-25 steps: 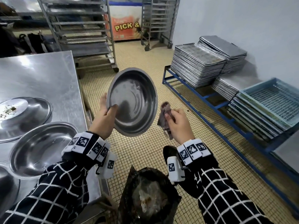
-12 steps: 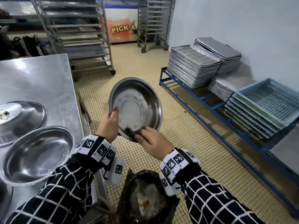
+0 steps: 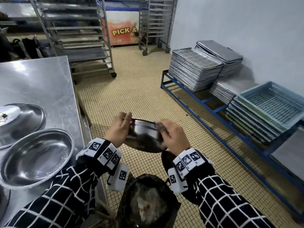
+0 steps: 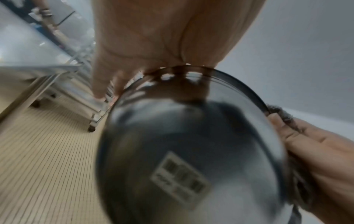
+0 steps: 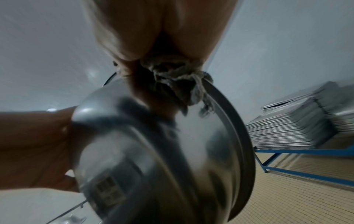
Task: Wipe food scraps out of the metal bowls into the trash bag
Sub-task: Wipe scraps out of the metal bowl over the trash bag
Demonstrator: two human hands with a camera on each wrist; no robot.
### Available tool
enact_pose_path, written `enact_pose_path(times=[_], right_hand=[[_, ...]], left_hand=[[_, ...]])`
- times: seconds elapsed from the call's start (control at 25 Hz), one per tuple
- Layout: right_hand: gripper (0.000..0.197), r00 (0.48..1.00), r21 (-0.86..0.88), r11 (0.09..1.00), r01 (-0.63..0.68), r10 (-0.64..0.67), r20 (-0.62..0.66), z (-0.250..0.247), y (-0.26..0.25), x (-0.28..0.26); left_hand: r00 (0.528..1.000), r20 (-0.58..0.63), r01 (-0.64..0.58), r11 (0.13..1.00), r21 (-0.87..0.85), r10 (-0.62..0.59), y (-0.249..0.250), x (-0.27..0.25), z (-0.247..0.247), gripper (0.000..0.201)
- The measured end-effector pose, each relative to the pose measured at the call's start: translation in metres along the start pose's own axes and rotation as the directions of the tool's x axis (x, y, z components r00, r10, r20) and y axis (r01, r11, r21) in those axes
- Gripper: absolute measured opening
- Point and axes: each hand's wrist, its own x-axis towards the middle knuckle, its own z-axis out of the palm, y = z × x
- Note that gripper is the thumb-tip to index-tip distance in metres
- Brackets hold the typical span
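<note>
A metal bowl [image 3: 144,136] is held in the air between both hands, above the black trash bag [image 3: 148,201]. The bowl is tipped so its mouth faces away from me and only its outer wall shows. My left hand [image 3: 119,129] grips the bowl's left rim. My right hand [image 3: 172,135] grips the right rim together with a grey cloth [image 3: 158,125]. In the left wrist view the bowl's underside [image 4: 191,159] with a label fills the frame. In the right wrist view the cloth [image 5: 178,78] is bunched under my fingers against the bowl's rim [image 5: 226,106].
On the steel table [image 3: 41,86] at left lie an empty bowl [image 3: 34,157] and, further back, a bowl holding scraps [image 3: 21,119]. Stacked metal trays [image 3: 194,69] and blue crates [image 3: 271,102] line a blue rack at right. Wheeled racks [image 3: 74,30] stand behind.
The bowl came down from in front of me and tipped over above the trash bag. My right hand went from wiping inside the bowl to gripping its right rim with the cloth.
</note>
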Motion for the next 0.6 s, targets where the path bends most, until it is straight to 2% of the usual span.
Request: enact_pose_path(times=[0.12, 0.2, 0.28, 0.4, 0.44, 0.52, 0.6], right_hand=[[0.024, 0.988, 0.079, 0.993, -0.085, 0.094, -0.121, -0.011, 0.015, 0.003], [0.024, 0.975, 0.013, 0.993, -0.114, 0.114, -0.193, -0.012, 0.019, 0.008], [0.025, 0.954, -0.087, 0.986, -0.145, 0.116, -0.278, -0.011, 0.017, 0.012], [0.031, 0.902, -0.006, 0.987, -0.159, 0.142, -0.407, -0.010, 0.007, 0.007], [0.035, 0.908, 0.028, 0.986, -0.167, 0.165, -0.386, -0.004, 0.003, 0.002], [0.047, 0.956, 0.017, 0.986, -0.165, 0.164, -0.244, 0.020, -0.009, -0.016], [0.056, 0.989, -0.008, 0.997, -0.077, 0.075, -0.129, 0.047, -0.023, -0.035]], left_hand=[[0.990, 0.048, -0.135, 0.979, 0.155, 0.129, 0.009, -0.001, 0.000, 0.032], [0.984, 0.030, -0.180, 0.962, 0.203, 0.178, 0.017, -0.001, -0.001, 0.031], [0.980, -0.043, -0.184, 0.967, 0.176, 0.194, 0.018, 0.000, 0.001, 0.030], [0.978, -0.152, -0.137, 0.989, 0.048, 0.142, 0.018, -0.003, 0.003, 0.030], [0.972, -0.206, -0.121, 0.992, -0.042, 0.110, 0.016, 0.000, 0.003, 0.029], [0.963, -0.269, -0.084, 0.966, -0.244, 0.016, 0.017, 0.001, 0.005, 0.025], [0.955, -0.295, -0.074, 0.933, -0.351, -0.035, 0.019, 0.003, 0.007, 0.025]])
